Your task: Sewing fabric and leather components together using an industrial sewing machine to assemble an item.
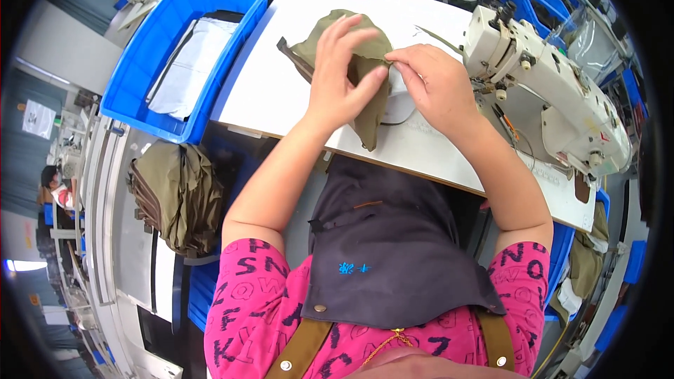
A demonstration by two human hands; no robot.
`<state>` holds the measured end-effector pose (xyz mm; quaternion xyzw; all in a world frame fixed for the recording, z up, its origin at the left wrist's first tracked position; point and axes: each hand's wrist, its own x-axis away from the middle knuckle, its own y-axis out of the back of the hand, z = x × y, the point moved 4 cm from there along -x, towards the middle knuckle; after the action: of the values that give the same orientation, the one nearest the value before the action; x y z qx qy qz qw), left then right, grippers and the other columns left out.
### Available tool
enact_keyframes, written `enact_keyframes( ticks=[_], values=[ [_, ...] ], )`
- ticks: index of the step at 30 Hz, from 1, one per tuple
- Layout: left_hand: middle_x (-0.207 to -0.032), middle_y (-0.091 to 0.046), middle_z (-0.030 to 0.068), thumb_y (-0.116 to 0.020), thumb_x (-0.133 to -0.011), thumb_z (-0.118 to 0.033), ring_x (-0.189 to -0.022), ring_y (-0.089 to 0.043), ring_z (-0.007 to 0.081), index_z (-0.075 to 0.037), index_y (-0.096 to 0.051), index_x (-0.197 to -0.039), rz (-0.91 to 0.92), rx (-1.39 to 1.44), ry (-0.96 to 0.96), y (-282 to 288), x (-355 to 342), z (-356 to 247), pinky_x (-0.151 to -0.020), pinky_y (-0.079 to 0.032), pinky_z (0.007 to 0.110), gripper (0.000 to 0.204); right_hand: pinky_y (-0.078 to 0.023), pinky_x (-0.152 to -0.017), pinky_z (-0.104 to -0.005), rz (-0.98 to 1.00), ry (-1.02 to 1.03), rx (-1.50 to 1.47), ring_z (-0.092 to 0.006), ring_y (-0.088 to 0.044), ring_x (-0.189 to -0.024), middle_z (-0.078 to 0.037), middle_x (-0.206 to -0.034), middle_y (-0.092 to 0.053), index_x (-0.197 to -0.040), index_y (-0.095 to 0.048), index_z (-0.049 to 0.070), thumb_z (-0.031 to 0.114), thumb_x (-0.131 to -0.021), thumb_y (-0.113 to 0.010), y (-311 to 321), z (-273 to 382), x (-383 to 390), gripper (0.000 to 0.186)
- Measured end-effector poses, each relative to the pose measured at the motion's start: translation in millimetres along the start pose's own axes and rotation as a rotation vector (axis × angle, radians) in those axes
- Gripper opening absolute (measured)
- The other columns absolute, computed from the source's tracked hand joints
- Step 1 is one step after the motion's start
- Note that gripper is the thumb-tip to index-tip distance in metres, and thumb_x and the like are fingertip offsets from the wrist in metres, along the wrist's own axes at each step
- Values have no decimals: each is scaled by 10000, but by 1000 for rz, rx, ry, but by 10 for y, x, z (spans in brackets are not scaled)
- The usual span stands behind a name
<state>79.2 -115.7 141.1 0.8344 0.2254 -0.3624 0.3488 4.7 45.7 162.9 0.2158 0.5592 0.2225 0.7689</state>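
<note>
A piece of olive-green fabric [371, 109] lies bunched on the white sewing table, one corner draping toward the front edge. Over its left part my left hand [338, 74] is held with fingers spread and thumb apart, not closed on the cloth. My right hand [434, 88] pinches the fabric's right edge between thumb and forefinger. A dark strip shows along the cloth's left side. To the right of my right hand stands a white sewing machine [544, 88], with small orange-handled thread snips [507, 123] by its base.
A blue bin [126, 95] with white and dark fabric pieces [193, 63] stands left of the white tabletop [281, 109]. Below it sits a stack of olive fabric pieces [175, 193]. More olive cloth [588, 263] hangs at the right. Other blue bins are at the back.
</note>
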Motion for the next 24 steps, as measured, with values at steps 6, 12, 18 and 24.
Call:
enact_keyframes(
  ticks=[6,12,18,24],
  values=[
    [-1119,-747,-26,-615,-971,-55,-1163,-623,229,-135,-714,-1074,269,-42,72,-126,-247,138,-1076,-389,460,164,-522,-645,-313,-215,-422,-205,-187,-669,-771,-61,-926,-701,-1066,-704,44,129,-968,-689,215,-260,581,130],
    [-990,-725,7,-630,-983,-82,-877,-647,223,-139,-711,-1023,366,-92,74,-261,-276,186,-1103,-351,430,107,-479,-581,-247,-279,-1228,-903,-122,-606,-689,-41,-958,-666,-1124,-631,57,365,-1011,-683,-59,-395,887,332],
    [-1004,-729,-4,-614,-989,-82,-932,-675,212,-144,-679,-1040,398,-167,-39,-320,-431,100,-1096,-358,439,104,-450,-521,-259,-122,-1201,-1163,-118,-586,-624,-19,-929,-638,-1175,-581,73,183,-998,-635,-346,-830,620,216],
    [-1128,-743,-37,-630,-960,-94,-1074,-681,212,-139,-648,-1036,421,-211,-216,-593,-396,-2,-1020,-415,485,90,-408,-463,-271,209,-1142,-1609,-92,-520,-515,11,-795,-587,-1239,-540,114,97,-979,-591,-536,-879,738,266]
  ],
)
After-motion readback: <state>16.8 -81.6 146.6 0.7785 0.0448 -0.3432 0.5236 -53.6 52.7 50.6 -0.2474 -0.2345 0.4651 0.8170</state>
